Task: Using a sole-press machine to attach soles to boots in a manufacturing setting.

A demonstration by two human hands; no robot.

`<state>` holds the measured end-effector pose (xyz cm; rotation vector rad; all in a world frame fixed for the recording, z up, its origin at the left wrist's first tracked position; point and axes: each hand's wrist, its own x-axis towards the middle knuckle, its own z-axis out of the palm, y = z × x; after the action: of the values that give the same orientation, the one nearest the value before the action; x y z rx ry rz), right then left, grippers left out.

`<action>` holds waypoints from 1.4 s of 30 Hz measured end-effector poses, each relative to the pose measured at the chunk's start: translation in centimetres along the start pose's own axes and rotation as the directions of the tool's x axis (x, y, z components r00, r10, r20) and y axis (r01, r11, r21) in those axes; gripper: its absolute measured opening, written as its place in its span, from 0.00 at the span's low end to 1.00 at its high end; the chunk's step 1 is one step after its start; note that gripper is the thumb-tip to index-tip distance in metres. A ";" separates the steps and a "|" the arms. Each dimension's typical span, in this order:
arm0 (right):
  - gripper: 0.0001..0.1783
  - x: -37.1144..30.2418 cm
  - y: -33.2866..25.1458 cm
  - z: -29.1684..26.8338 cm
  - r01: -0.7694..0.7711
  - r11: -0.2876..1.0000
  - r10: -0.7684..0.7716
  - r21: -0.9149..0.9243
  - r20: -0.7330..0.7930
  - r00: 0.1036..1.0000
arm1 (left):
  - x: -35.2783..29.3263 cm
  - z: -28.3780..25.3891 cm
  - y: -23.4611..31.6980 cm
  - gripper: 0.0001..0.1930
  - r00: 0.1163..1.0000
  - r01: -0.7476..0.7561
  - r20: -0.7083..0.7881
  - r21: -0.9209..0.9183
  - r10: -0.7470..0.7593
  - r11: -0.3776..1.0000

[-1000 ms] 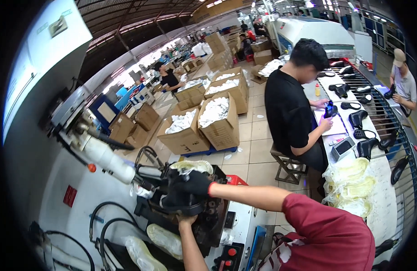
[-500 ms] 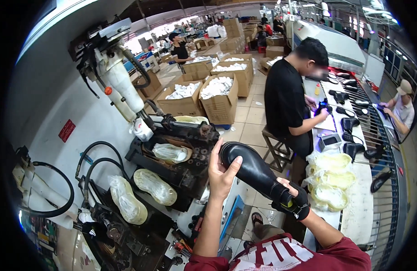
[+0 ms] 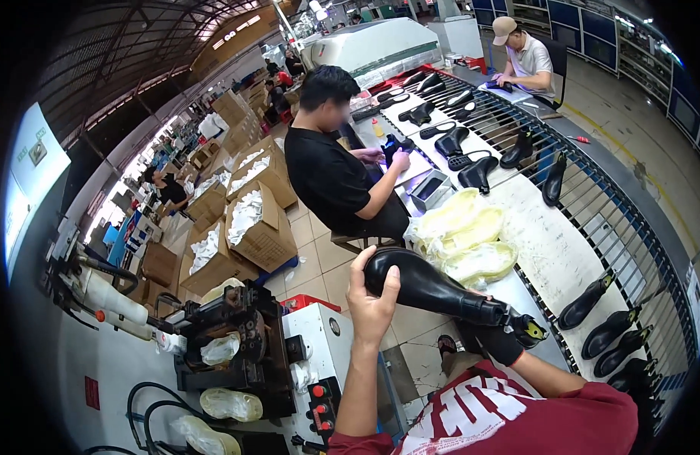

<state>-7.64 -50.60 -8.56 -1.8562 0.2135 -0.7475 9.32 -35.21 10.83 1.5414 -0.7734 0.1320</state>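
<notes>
Head view: black boot point(image 3: 433, 287) held near partly bare tabletop point(image 3: 555, 239).

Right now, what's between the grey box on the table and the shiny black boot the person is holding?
In the head view, yellow, shoe-shaped pieces in clear wrapping lie between the grey box and the black boot.

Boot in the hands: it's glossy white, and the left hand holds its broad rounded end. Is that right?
Not quite: the boot is glossy black, not white, as the head view shows. The left hand does hold its broad rounded end.
</notes>
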 end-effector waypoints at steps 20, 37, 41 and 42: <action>0.31 1.4 -5.6 -2.0 -0.175 0.929 0.205 0.328 -0.061 0.977 | -0.1 -0.3 -3.1 0.26 0.995 0.103 -0.012 0.013 -0.103 0.995; 0.41 1.6 -5.9 -2.9 -0.678 0.577 0.662 0.454 0.226 0.715 | -0.6 5.8 -3.4 0.39 0.983 0.105 -0.136 -0.147 -0.125 0.984; 0.36 -0.6 -4.8 -2.5 -0.524 0.133 0.592 0.841 0.357 0.723 | -2.4 9.4 -3.6 0.43 0.997 0.070 -0.039 -0.081 -0.073 0.994; 0.32 -0.2 -4.4 -3.7 -0.433 0.311 0.364 0.846 0.315 0.877 | -3.5 10.5 -3.3 0.40 1.000 -0.004 -0.005 -0.084 0.004 0.996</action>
<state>-10.83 -51.57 -3.83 -0.6832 0.1636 -0.2964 4.60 -43.74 4.63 1.4598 -0.7691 0.1048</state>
